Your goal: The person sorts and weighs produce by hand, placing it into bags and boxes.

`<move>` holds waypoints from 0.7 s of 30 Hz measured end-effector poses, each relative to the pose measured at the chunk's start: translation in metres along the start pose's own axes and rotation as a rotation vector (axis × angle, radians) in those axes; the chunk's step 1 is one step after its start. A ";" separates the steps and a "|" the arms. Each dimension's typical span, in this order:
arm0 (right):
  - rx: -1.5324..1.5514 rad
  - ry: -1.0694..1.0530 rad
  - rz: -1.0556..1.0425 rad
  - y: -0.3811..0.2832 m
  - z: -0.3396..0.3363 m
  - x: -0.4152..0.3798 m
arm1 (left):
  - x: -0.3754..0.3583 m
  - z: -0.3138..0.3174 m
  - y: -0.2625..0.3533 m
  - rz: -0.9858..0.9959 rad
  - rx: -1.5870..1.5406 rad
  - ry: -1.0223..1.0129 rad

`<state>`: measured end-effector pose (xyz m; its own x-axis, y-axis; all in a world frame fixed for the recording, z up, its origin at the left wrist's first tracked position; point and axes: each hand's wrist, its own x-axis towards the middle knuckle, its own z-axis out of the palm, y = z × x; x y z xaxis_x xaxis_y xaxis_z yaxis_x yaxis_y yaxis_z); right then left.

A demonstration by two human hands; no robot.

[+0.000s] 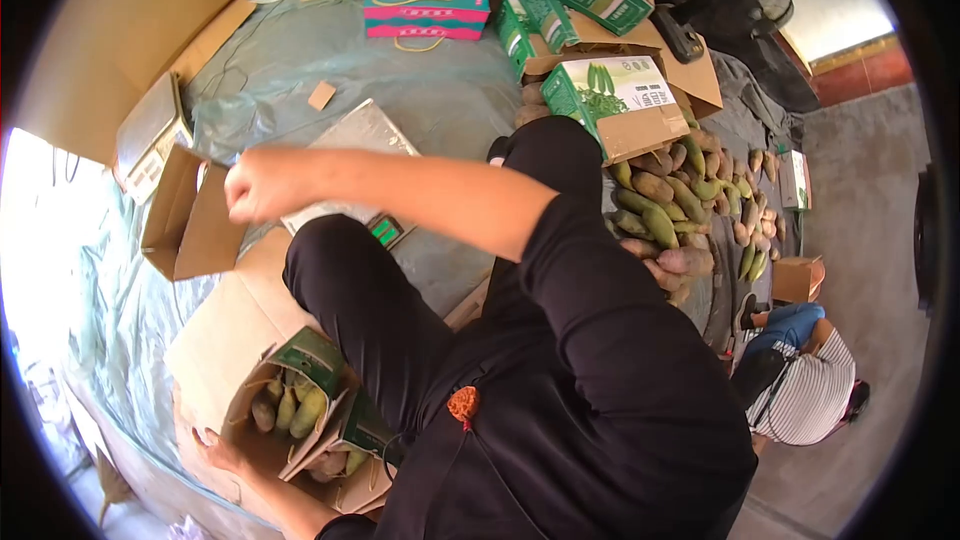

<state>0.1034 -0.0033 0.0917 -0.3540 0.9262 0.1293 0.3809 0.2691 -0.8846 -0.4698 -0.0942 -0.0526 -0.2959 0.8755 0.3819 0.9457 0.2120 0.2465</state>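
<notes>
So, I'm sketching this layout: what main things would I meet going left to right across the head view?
Small open cardboard box by the right hand, green-display scale, orange pendant, green-and-white carton, striped-shirted person.

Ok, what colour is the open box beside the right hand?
The box is brown on the sides that show, best seen in the head view.

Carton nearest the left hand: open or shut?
Open: the carton near the left hand shows green produce through its uncovered mouth.
</notes>
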 end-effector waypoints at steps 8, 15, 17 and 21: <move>0.201 0.666 0.311 0.038 -0.188 -0.183 | 0.047 -0.013 0.262 0.415 -0.328 -0.046; 0.368 1.576 0.571 0.170 -0.169 -0.395 | 0.021 -0.033 0.462 0.801 -0.566 -0.329; 0.454 1.734 0.663 0.208 -0.142 -0.454 | 0.001 -0.038 0.502 0.914 -0.517 -0.359; 0.704 1.942 0.955 0.221 -0.096 -0.517 | -0.037 -0.039 0.557 1.110 -0.437 -0.521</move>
<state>0.4527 -0.3977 -0.1280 0.8336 -0.1357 -0.5355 -0.5358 0.0376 -0.8435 0.0625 -0.0250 0.1050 0.7913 0.5765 0.2038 0.4990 -0.8015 0.3295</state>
